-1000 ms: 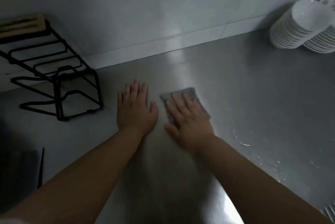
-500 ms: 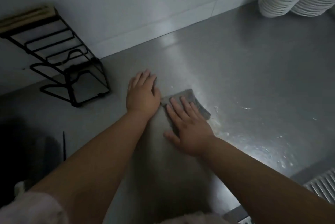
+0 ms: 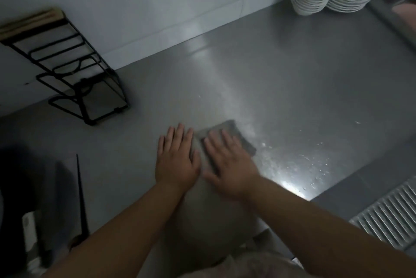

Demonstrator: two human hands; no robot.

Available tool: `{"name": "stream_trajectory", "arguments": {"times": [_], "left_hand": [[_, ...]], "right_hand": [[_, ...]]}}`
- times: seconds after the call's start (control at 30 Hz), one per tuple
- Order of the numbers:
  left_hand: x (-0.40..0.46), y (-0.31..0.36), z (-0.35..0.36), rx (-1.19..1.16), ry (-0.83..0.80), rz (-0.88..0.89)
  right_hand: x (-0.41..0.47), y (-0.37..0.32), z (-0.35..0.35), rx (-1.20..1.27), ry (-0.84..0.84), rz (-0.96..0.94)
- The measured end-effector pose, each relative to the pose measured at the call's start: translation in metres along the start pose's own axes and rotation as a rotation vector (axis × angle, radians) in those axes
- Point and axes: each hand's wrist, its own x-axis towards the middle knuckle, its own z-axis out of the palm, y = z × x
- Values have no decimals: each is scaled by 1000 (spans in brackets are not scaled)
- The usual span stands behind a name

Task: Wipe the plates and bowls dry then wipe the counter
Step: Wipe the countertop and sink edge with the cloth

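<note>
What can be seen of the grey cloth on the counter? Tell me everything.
The grey cloth is a small, flat pad, apparently folded, with a soft, dull, fabric-like look. It lies flat on the steel counter, its far corner pointing toward the wall. The right hand presses on it with straight, spread fingers, covering its near part. The left hand lies flat on the counter just beside it. Water droplets glisten on the counter to its right.

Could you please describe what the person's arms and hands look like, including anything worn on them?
Both forearms are bare as far as the frame shows; no sleeves reach them. The left hand and right hand wear no gloves, and no rings, watch or bands are visible. The dim light and blur hide finer detail.
</note>
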Motion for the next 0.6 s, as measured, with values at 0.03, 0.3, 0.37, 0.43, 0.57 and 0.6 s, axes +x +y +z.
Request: {"name": "stream_trajectory", "arguments": {"times": [0.03, 0.3, 0.37, 0.43, 0.57, 0.6], "left_hand": [[0, 1, 0, 1, 5, 1], [-2, 1, -1, 0, 30, 25], [-1, 1, -1, 2, 24, 48], [-1, 1, -2, 2, 20, 90], [-2, 4, -2, -4, 36, 136], [-3, 3, -1, 3, 44, 135]], "right_hand": [[-9, -8, 5, 6, -41, -49], [-50, 103, -17, -38, 73, 473], [-56, 111, -23, 18, 66, 589], [-57, 93, -19, 36, 63, 587], [-76, 22, 8, 29, -9, 211], [-84, 12, 12, 4, -47, 117]]}}
